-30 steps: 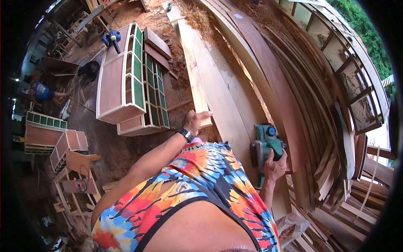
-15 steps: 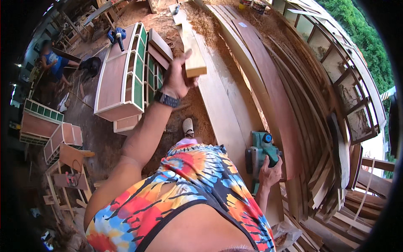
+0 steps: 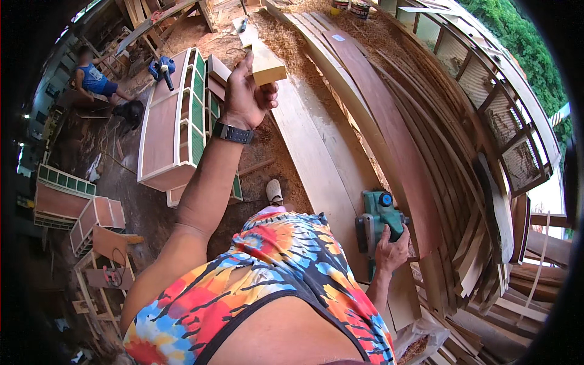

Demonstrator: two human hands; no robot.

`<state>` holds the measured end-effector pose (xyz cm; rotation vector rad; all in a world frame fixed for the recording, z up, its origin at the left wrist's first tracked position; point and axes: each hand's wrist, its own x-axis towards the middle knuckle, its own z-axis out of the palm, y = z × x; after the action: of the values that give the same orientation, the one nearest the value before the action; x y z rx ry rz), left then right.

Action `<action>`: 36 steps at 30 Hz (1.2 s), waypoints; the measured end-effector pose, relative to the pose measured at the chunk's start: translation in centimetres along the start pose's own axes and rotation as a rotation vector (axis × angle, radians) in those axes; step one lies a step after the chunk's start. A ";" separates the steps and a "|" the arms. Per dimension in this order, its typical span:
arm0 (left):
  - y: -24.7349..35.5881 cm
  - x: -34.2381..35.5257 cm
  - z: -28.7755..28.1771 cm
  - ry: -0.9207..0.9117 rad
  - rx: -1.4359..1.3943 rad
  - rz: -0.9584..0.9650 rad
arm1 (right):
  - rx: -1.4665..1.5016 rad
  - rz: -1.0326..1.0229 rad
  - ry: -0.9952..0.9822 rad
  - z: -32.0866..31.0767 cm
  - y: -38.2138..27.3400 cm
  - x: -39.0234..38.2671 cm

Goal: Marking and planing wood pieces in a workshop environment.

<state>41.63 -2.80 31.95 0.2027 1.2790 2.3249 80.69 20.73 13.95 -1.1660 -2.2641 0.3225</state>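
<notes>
Two small tins [image 3: 350,7] with coloured labels at the top edge beyond my boards, pale sticker [image 3: 338,38] on a reddish plank [image 3: 389,121]

Tie-dye top [image 3: 286,267], black wristwatch [image 3: 233,132]

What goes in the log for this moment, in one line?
left hand: raised, gripping wood block | right hand: on green electric planer | planer resting on long plank

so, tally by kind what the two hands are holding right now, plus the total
Wooden block, in the raised left hand: 1
Green electric planer, gripped by the right hand, resting on a long plank: 1
Total held: 2
</notes>
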 end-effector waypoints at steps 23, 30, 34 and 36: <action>0.0 0.9 -0.4 -0.027 0.008 0.005 | 0.006 0.005 -0.035 0.0 0.0 0.2; -0.2 0.9 -0.8 -0.018 -0.017 -0.033 | 0.020 0.020 -0.040 -0.1 -0.1 0.1; -0.6 0.7 -0.8 -0.035 -0.008 -0.018 | 0.011 0.022 -0.057 -0.1 -0.1 0.1; -0.7 0.6 -0.7 -0.033 -0.011 -0.028 | 0.009 0.006 -0.034 -0.1 -0.1 0.1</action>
<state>41.09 -2.77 30.90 0.2173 1.2454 2.2949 80.65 20.75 14.12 -1.1714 -2.2867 0.3571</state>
